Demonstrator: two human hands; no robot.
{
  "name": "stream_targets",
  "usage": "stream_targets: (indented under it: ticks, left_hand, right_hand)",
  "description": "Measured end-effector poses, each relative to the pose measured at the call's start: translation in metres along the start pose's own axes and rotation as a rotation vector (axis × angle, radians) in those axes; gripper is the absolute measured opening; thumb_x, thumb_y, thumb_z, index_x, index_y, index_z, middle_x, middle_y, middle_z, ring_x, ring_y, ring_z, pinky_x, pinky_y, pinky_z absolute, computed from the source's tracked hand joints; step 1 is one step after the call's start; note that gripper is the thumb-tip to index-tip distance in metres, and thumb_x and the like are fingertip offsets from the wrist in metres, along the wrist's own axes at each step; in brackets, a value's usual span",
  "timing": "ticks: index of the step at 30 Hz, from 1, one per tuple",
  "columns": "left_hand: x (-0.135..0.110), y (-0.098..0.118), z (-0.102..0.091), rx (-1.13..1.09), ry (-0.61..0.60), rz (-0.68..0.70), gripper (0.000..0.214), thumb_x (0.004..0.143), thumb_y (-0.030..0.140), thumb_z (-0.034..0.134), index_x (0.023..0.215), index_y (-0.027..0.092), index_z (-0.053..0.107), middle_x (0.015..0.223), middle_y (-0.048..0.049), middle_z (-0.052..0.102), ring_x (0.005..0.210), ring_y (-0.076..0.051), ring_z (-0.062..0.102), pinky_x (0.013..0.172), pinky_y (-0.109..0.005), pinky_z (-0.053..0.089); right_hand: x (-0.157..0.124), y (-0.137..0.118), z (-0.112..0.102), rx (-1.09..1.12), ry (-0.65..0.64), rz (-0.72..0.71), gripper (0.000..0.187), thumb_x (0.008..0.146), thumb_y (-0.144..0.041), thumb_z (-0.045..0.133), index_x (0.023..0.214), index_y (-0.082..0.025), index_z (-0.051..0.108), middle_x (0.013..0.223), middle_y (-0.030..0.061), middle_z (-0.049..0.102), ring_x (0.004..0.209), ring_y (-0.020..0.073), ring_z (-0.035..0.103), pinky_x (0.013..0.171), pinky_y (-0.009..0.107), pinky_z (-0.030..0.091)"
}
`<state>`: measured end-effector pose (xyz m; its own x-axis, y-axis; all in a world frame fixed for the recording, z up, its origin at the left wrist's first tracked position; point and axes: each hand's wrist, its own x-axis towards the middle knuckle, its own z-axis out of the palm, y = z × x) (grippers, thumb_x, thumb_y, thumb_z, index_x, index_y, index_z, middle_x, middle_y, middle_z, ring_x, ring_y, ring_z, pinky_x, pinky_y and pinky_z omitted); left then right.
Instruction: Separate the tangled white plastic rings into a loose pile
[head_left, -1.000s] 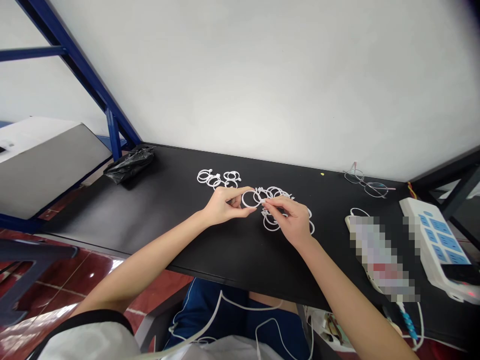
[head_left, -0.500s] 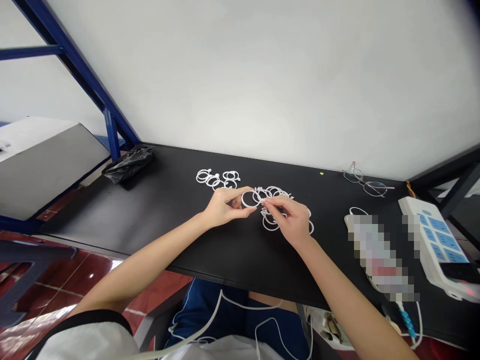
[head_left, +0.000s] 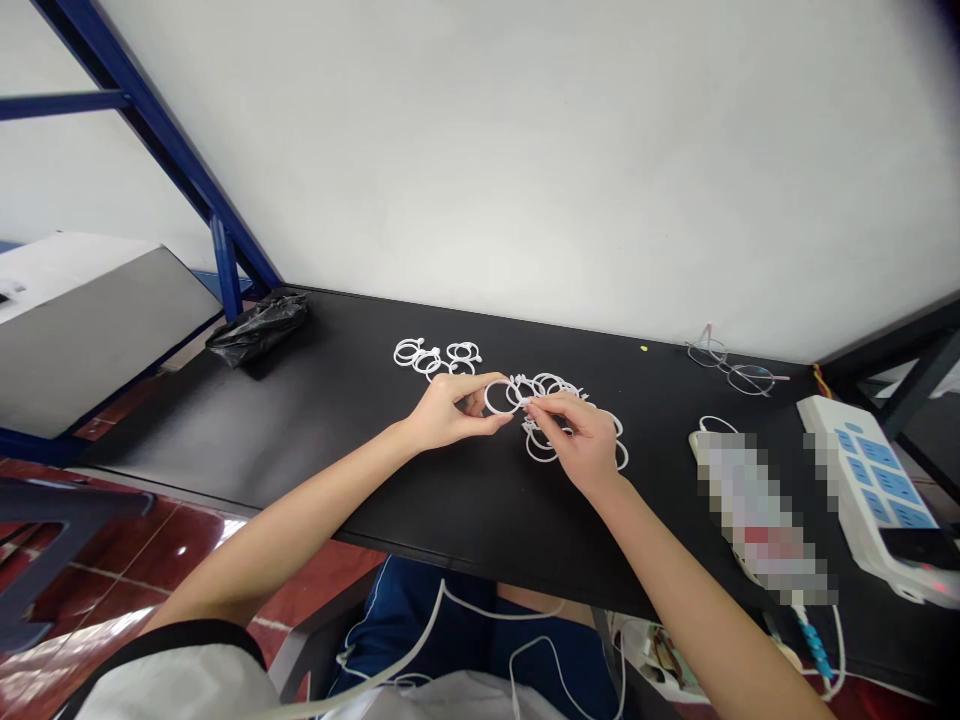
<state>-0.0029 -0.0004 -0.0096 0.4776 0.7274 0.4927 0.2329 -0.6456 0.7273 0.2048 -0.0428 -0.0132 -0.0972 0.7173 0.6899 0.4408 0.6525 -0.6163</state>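
"White ring: where is it held?"

"Between the fingers of both hands. Its rim is gripped by the left hand, thumb and forefinger slightly parted around it; its small end is pinched by the right hand, fingertips nearly together."

"What is hidden?"

"The small end is mostly covered by the right fingertips, so whether it is fastened cannot be told. Part of the ring pile behind those fingers is also covered, and the ring cluster beyond the left fingers is partly blocked. Right of the right fingers, a pixelated object cannot be made out."

"And the surroundings?"

"A black desk is seen beneath the fingers, a pale wall beyond them, red floor tiles to their lower left."
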Motion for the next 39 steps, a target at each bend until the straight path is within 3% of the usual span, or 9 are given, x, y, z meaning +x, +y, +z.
stream_targets:
  ticks: [6,11,16,23,29,39]
  left_hand:
    - [0.001,-0.004,-0.001,0.059,-0.099,0.016,0.037,0.078,0.037,0.071,0.105,0.012,0.067,0.065,0.0007,0.060,0.057,-0.009,0.054,0.062,-0.022,0.048]
    - [0.003,-0.007,-0.004,0.217,-0.067,0.090,0.039,0.082,0.041,0.067,0.109,0.013,0.066,0.073,-0.0014,0.056,0.065,-0.012,0.049,0.062,-0.023,0.045]
    - [0.007,-0.017,-0.018,0.505,0.090,-0.128,0.035,0.084,0.044,0.063,0.104,0.016,0.067,0.072,0.0001,0.053,0.062,-0.012,0.048,0.060,-0.024,0.040]
    - [0.010,-0.020,-0.041,0.750,0.021,-0.427,0.034,0.084,0.052,0.059,0.094,0.020,0.067,0.078,-0.0015,0.057,0.068,-0.015,0.056,0.056,-0.025,0.033]
    - [0.011,-0.017,-0.043,0.843,-0.056,-0.503,0.040,0.086,0.056,0.053,0.081,0.018,0.064,0.080,-0.0045,0.060,0.070,-0.018,0.058,0.054,-0.025,0.032]
    - [0.009,-0.023,-0.042,0.860,-0.098,-0.533,0.048,0.087,0.059,0.051,0.104,0.017,0.067,0.094,-0.0085,0.065,0.083,-0.023,0.062,0.060,-0.026,0.041]
  right_hand:
    - [-0.002,0.001,0.003,-0.037,0.016,-0.083,0.013,0.087,-0.012,0.064,0.092,-0.021,0.072,0.083,0.0045,0.075,0.075,0.0177,0.070,0.070,0.033,0.058]
    - [-0.001,0.001,0.002,-0.063,0.042,-0.112,0.014,0.085,-0.011,0.065,0.093,-0.022,0.071,0.082,0.0040,0.074,0.072,0.0173,0.069,0.067,0.032,0.058]
    - [0.000,0.001,0.000,-0.074,0.103,-0.095,0.013,0.085,-0.011,0.064,0.089,-0.021,0.071,0.079,0.0040,0.072,0.070,0.0175,0.068,0.065,0.033,0.058]
    - [-0.002,0.004,0.000,-0.069,0.112,-0.086,0.011,0.086,-0.013,0.064,0.089,-0.022,0.070,0.077,0.0033,0.071,0.066,0.0161,0.065,0.062,0.032,0.057]
    - [-0.002,0.005,0.000,-0.090,0.112,-0.058,0.009,0.087,-0.017,0.063,0.088,-0.022,0.070,0.076,0.0038,0.071,0.061,0.0154,0.062,0.059,0.033,0.056]
    - [0.000,0.004,0.000,-0.066,0.110,-0.085,0.012,0.085,-0.011,0.064,0.088,-0.021,0.070,0.077,0.0037,0.070,0.061,0.0145,0.062,0.059,0.031,0.055]
